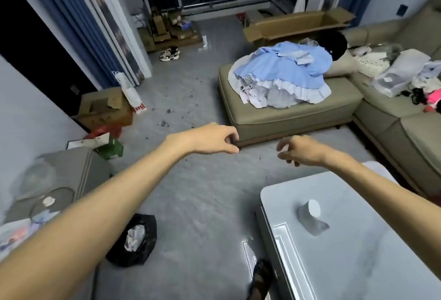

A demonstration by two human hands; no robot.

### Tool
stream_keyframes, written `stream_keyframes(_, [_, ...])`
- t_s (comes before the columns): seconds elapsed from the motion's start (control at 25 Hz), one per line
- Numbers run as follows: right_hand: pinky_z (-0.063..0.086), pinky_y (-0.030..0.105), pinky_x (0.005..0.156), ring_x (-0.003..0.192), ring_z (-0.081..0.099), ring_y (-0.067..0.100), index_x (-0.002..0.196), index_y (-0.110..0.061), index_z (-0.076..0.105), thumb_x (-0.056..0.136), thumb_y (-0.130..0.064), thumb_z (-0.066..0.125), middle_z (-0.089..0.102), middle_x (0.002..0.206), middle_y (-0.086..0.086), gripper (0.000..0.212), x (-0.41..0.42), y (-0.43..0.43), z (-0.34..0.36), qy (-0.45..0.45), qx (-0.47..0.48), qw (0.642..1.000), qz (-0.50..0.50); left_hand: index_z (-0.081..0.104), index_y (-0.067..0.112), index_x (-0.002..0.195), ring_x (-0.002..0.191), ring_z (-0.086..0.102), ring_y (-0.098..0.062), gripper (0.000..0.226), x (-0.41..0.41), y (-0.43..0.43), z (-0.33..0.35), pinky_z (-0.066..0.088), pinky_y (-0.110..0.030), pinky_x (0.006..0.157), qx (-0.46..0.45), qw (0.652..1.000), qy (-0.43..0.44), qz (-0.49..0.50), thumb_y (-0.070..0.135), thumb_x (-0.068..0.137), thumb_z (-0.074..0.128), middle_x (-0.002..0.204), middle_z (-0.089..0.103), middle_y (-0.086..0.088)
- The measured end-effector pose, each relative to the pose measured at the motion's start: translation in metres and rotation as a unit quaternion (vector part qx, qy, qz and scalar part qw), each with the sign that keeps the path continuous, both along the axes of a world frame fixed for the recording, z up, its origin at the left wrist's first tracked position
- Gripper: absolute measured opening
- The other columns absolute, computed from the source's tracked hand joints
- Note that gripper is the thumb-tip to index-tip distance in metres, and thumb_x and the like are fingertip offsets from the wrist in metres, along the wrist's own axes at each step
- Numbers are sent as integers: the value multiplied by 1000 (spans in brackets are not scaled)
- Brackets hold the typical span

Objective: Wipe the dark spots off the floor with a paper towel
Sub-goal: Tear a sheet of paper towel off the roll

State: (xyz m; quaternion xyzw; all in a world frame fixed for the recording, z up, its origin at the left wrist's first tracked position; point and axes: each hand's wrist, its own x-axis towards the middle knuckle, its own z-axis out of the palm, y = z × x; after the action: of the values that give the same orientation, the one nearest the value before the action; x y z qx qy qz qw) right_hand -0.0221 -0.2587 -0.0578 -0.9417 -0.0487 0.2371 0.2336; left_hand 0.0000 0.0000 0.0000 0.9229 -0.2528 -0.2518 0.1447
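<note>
Both arms reach out at mid-frame over the grey floor (202,204), left hand (214,139) and right hand (300,150) loosely curled and holding nothing, with the dark spots (167,112) scattered just above the left hand

Open lane of grey glossy tile floor (202,204) ran forward between low grey cabinet (71,168), left, and white marble-look coffee table (358,264), right — passable. Black plastic bin bag (150,232) sat at the lane's left edge. Farther on, olive-green padded ottoman (286,118) closed the right side; brown cardboard box (102,113) and green carton (113,148) crowded the left. Scattered dark spots (167,111) lay on bare floor between.
</note>
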Motion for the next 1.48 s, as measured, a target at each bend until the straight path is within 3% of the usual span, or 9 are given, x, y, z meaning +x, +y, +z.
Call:
stream_keyframes(0.28, [49, 35, 82, 93, 63, 29, 110, -15, 62, 88, -30, 63, 69, 103, 11, 27, 24, -134, -183, 128, -15, 969, -212, 59, 23, 116, 86, 59, -10, 35, 67, -99, -156, 44, -22, 79, -48, 991, 121, 36, 39, 85, 64, 106, 69, 2])
stream_keyframes(0.44, [43, 39, 92, 114, 55, 35, 138, -14, 39, 83, -54, 63, 53, 128, 18, 72, -2, -151, -288, 202, -53, 933, -294, 59, 24, 117, 90, 60, -13, 38, 77, -120, -256, 46, -23, 77, -7, 976, 215, 23, 43, 84, 64, 108, 66, 1])
stream_keyframes(0.56, [43, 44, 92, 115, 53, 38, 141, -20, 28, 71, -67, 65, 46, 132, 15, 92, -17, -148, -359, 205, -81, 923, -316, 58, 26, 118, 95, 60, -13, 38, 81, -137, -334, 44, -23, 81, 9, 967, 253, -2, 44, 84, 61, 110, 65, 3])
stream_keyframes(0.88, [39, 32, 68, 84, 59, 36, 116, -17, 44, 75, -25, 66, 61, 99, 5, 47, -19, -141, -401, 91, -161, 936, -300, 53, 29, 119, 102, 63, -11, 36, 66, -152, -419, 49, -34, 96, -41, 959, 281, -21, 39, 85, 62, 113, 65, 7])
stream_keyframes(1.0, [46, 36, 68, 85, 57, 30, 110, -25, 49, 71, -21, 73, 61, 92, 0, 46, 13, -144, -354, 113, 25, 963, -245, 47, 30, 130, 116, 56, -6, 56, 84, -154, -398, 45, -29, 100, -101, 960, 262, -1, 38, 80, 71, 130, 57, 9])
stream_keyframes(1.08, [52, 39, 70, 90, 61, 24, 107, -24, 57, 70, -10, 76, 65, 98, 4, 43, 39, -136, -318, 180, 247, 932, -195, 40, 29, 139, 128, 45, 2, 71, 101, -155, -375, 41, -25, 103, -138, 937, 320, 10, 36, 77, 75, 141, 49, 13])
stream_keyframes(1.16, [54, 33, 75, 95, 64, 21, 109, -18, 61, 72, -3, 75, 66, 104, 7, 42, 62, -123, -293, 233, 379, 884, -141, 41, 26, 139, 126, 50, -1, 69, 116, -152, -359, 43, -20, 97, -159, 882, 444, 17, 30, 79, 75, 138, 54, 8])
stream_keyframes(1.32, [52, 30, 88, 106, 63, 17, 116, -24, 63, 75, -14, 78, 67, 114, 4, 45, 82, -103, -293, 204, 466, 840, -188, 64, 22, 116, 101, 69, -20, 38, 124, -135, -350, 54, -27, 78, -201, 811, 541, 102, 26, 79, 71, 112, 72, -2])
stream_keyframes(1.48, [50, 30, 92, 108, 66, 22, 110, -13, 70, 79, -25, 76, 71, 112, 7, 33, 56, -79, -326, 214, 507, 769, -326, 60, 20, 123, 111, 65, -25, 41, 120, -122, -363, 56, -36, 85, -308, 758, 528, 227, 23, 83, 67, 121, 68, -6])
